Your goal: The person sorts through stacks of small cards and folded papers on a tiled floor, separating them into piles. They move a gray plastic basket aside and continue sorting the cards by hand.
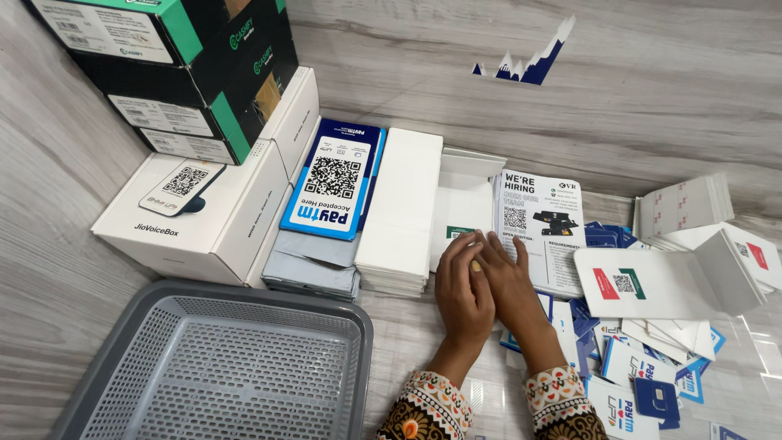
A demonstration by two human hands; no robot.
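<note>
My left hand [463, 292] and my right hand [509, 285] lie side by side, palms down, fingers together, on a white card [461, 204] that has a small green mark. The fingertips touch its near edge, next to a printed leaflet [542, 224] with a code square. Just left of my left hand stands a tall stack of plain white cards [401, 212]. Neither hand grips anything that I can see. Both wrists wear patterned sleeves.
A grey perforated plastic basket [216, 358] sits at the near left. White boxes [204, 212] and black-and-green boxes [187, 65] are stacked at far left. A blue code stand [330, 179] lies on grey sheets. Loose blue-and-white cards [643, 358] and folded white stands [668, 281] lie at right.
</note>
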